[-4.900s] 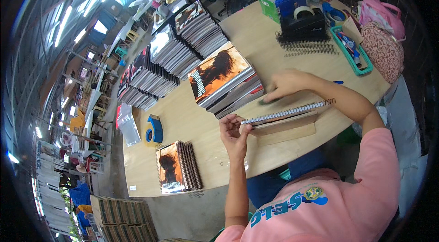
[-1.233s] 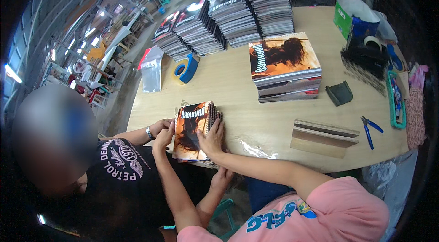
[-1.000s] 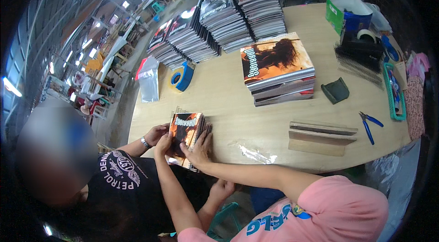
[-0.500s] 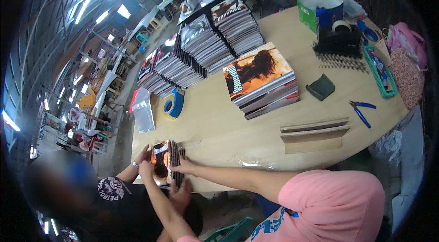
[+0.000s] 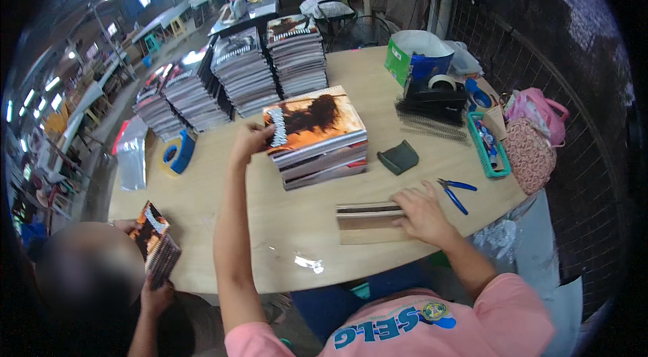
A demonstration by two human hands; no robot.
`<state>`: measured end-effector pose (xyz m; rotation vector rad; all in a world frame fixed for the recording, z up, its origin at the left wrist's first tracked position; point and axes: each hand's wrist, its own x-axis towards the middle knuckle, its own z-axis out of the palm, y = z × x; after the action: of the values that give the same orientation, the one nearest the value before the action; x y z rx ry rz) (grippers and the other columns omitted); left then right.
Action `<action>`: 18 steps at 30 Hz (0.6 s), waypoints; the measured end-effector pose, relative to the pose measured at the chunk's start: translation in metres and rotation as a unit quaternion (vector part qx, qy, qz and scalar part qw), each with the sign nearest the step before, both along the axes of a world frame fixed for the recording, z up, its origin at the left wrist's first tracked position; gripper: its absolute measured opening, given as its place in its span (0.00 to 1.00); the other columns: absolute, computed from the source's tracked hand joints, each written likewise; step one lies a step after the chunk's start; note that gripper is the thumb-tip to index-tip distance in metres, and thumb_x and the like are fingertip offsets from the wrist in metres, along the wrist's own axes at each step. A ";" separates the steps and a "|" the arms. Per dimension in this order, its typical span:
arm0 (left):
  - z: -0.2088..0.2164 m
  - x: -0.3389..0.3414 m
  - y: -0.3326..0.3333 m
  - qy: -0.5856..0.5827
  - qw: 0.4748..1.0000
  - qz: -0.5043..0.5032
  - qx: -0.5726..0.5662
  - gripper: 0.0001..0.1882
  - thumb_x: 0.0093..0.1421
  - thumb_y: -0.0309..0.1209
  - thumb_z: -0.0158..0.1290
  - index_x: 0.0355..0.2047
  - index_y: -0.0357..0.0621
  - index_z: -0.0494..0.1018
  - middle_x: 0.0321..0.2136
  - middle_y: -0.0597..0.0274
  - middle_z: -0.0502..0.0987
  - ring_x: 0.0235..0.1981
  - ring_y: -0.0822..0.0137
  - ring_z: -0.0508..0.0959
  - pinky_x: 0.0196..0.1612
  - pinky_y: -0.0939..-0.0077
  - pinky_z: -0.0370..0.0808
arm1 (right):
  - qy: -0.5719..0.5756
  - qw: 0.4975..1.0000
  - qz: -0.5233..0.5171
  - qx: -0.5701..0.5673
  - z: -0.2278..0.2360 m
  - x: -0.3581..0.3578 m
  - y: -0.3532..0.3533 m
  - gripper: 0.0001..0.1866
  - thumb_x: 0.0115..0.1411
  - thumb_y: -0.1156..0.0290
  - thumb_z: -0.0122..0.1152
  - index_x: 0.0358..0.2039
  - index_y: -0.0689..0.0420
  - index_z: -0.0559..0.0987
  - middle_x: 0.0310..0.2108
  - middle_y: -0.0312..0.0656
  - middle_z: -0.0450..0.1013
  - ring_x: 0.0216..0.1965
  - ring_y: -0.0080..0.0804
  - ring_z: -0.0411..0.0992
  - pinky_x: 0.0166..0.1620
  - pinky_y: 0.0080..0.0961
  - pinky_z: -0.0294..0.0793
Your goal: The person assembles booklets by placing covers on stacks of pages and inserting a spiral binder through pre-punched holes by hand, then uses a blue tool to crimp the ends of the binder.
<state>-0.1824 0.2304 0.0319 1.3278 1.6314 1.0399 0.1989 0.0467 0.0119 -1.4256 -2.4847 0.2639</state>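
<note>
One green piece (image 5: 398, 158) between notebook pile (image 5: 316, 135) and pliers (image 5: 455, 200)

Left arm (image 5: 233, 242) stretched forward, left grip (image 5: 253, 138) curled; right forearm (image 5: 469, 262) angled inward, right grip (image 5: 425, 215) fingers spread.

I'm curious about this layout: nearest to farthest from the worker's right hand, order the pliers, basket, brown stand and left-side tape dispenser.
From the right hand in the head view:
1. Brown stand, touching it.
2. Pliers, just right.
3. Basket, farther right.
4. Tape dispenser, far left.
</note>
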 end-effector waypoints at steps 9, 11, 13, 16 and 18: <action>0.069 0.071 -0.094 -0.128 0.928 0.015 0.349 0.07 0.59 0.23 0.55 0.32 0.38 0.66 0.24 0.65 0.73 0.26 0.76 0.72 0.29 0.82 0.69 | 0.474 0.876 0.012 0.089 0.048 -0.014 0.064 0.43 0.46 0.70 0.72 0.60 0.63 0.60 0.62 0.53 0.55 0.63 0.39 0.55 0.63 0.38 0.55; 0.057 0.097 -0.135 -0.058 0.921 0.024 0.384 0.07 0.60 0.19 0.51 0.37 0.37 0.66 0.29 0.63 0.75 0.32 0.76 0.75 0.37 0.82 0.71 | 0.649 0.753 0.107 -0.037 0.080 -0.027 0.068 0.38 0.48 0.73 0.71 0.57 0.65 0.63 0.58 0.50 0.62 0.59 0.33 0.62 0.59 0.30 0.61; 0.053 0.127 -0.173 -0.247 0.904 0.007 0.349 0.10 0.60 0.18 0.49 0.42 0.35 0.65 0.35 0.60 0.76 0.39 0.75 0.75 0.44 0.81 0.72 | 0.599 0.800 0.028 -0.014 0.078 -0.024 0.051 0.31 0.49 0.75 0.70 0.53 0.65 0.68 0.50 0.47 0.69 0.51 0.30 0.68 0.54 0.27 0.67; 0.021 0.109 -0.198 -0.236 0.938 0.000 0.256 0.13 0.59 0.16 0.49 0.45 0.33 0.66 0.39 0.59 0.75 0.43 0.71 0.74 0.49 0.77 0.70 | 0.573 0.819 0.033 0.015 0.068 -0.044 0.033 0.22 0.51 0.78 0.68 0.46 0.65 0.73 0.40 0.42 0.76 0.41 0.26 0.73 0.47 0.23 0.71; -0.016 0.081 -0.202 -0.186 0.957 0.015 0.223 0.14 0.58 0.16 0.50 0.46 0.32 0.67 0.39 0.60 0.75 0.43 0.70 0.74 0.49 0.76 0.71 | 0.559 0.826 0.070 0.001 0.062 -0.063 0.026 0.17 0.52 0.80 0.66 0.43 0.66 0.75 0.37 0.43 0.77 0.38 0.24 0.74 0.45 0.21 0.72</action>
<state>-0.1017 0.0286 0.0157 1.2842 1.1765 1.6355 0.1361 0.0728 0.0741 -0.6896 -1.5601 0.8374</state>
